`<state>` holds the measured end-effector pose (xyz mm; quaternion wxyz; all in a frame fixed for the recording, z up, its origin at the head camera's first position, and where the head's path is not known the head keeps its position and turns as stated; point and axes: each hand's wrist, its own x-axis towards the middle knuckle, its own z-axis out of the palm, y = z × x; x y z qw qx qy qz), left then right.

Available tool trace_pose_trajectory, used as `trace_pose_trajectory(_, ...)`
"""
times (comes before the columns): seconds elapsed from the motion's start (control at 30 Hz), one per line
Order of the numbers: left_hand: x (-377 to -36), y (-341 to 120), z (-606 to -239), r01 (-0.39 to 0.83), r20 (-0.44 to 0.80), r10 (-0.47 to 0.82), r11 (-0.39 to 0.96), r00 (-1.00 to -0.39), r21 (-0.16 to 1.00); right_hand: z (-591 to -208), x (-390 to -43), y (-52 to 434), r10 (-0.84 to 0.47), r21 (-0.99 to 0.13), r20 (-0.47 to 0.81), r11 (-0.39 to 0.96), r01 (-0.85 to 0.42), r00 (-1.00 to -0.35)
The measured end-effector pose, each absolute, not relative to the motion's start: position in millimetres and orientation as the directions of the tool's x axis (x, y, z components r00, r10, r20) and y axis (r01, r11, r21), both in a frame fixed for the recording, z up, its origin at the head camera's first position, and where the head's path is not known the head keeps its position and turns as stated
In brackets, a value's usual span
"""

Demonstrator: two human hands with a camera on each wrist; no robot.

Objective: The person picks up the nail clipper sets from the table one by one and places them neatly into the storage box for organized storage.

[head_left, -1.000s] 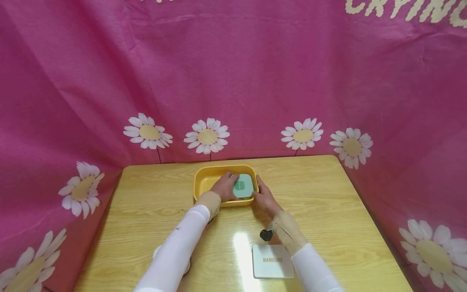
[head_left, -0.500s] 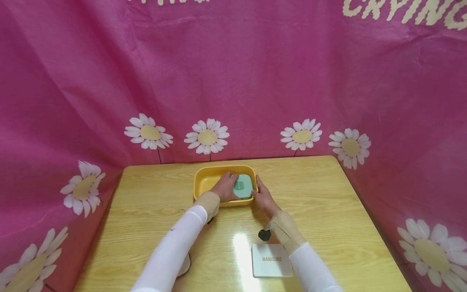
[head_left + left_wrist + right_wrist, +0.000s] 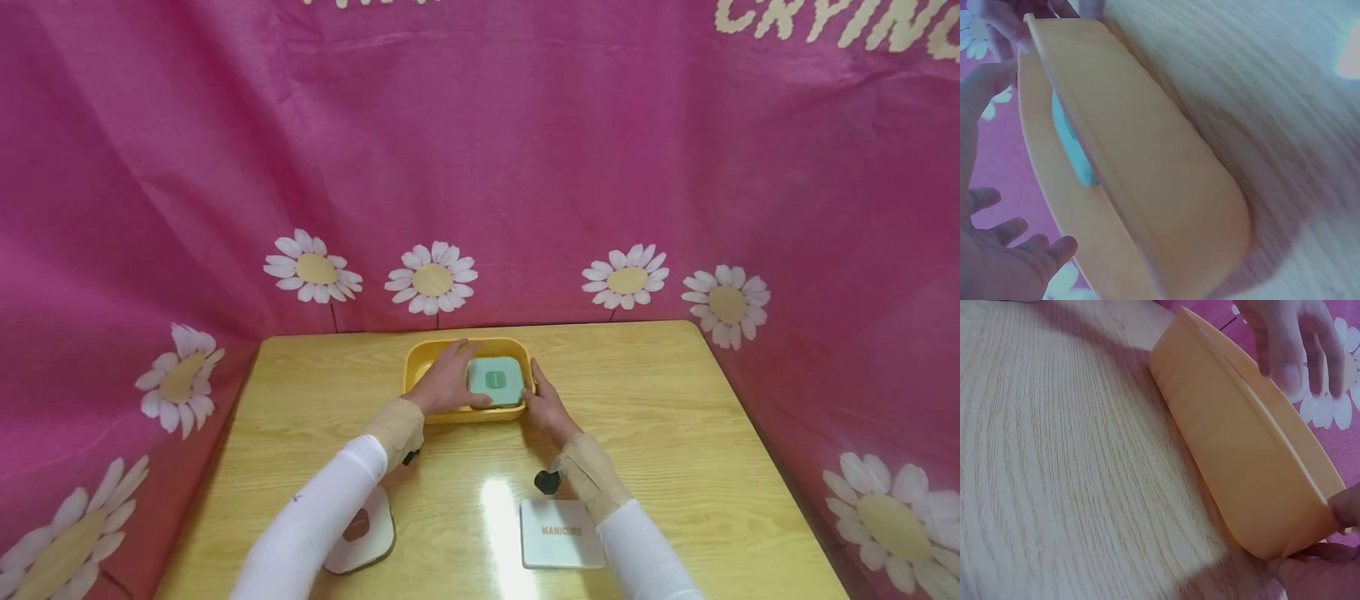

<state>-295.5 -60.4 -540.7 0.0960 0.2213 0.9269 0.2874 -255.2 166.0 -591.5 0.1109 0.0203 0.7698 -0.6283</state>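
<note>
In the head view a yellow plastic bin (image 3: 420,413) stands toward the back of the table. A mint-green square case (image 3: 506,375) with a darker green label lies inside its right half. My left hand (image 3: 444,382) is over the bin, left of the case. In the left wrist view its fingers (image 3: 985,199) are spread and apart from the case (image 3: 1072,147). My right hand (image 3: 550,411) grips the bin's right end. The right wrist view has the thumb (image 3: 1344,505) at the rim and other fingers low against the outer wall.
A white case (image 3: 561,550) lettered "MANICURE" lies near my right forearm. Another white rounded case (image 3: 372,537) with a brown label is partly covered by my left sleeve. A pink curtain (image 3: 525,167) with daisies surrounds the wooden table (image 3: 637,367).
My left hand has let go of the mint-green case and drawn back leftward with its fingers spreading. More of the white case under the left sleeve shows. The right hand keeps its place.
</note>
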Motion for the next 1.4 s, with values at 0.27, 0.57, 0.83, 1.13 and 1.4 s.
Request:
trace_pose_trajectory(0.27,-269.2,-87.9,-536.9,0.347,-0.001,0.441,0.706,-0.897,0.617,-587.7,-249.6,168.7,-0.094,-0.958,-0.212,0.218,0.188,-0.973)
trace_pose_trajectory(0.57,-244.2,-115.4,-529.0,0.258,-0.004,0.347,0.703,-0.938,0.663,-595.0,-252.3,165.9,-0.080,-0.961,-0.207,0.204,0.187,-0.975)
trace_pose_trajectory(0.83,-221.2,-148.1,-530.3,0.216,-0.002,0.295,0.704,-0.956,0.676,-595.4,-252.9,163.0,-0.056,-0.964,-0.170,0.217,0.154,-0.984)
trace_pose_trajectory(1.13,-192.5,-187.5,-540.2,0.185,-0.025,0.266,0.732,-0.964,0.655,-597.3,-254.0,161.4,-0.062,-0.964,-0.165,0.220,0.148,-0.984)
trace_pose_trajectory(1.4,-168.3,-209.0,-553.9,0.167,-0.073,0.282,0.734,-0.957,0.658,-597.7,-256.3,160.0,-0.052,-0.960,-0.219,0.187,0.206,-0.974)
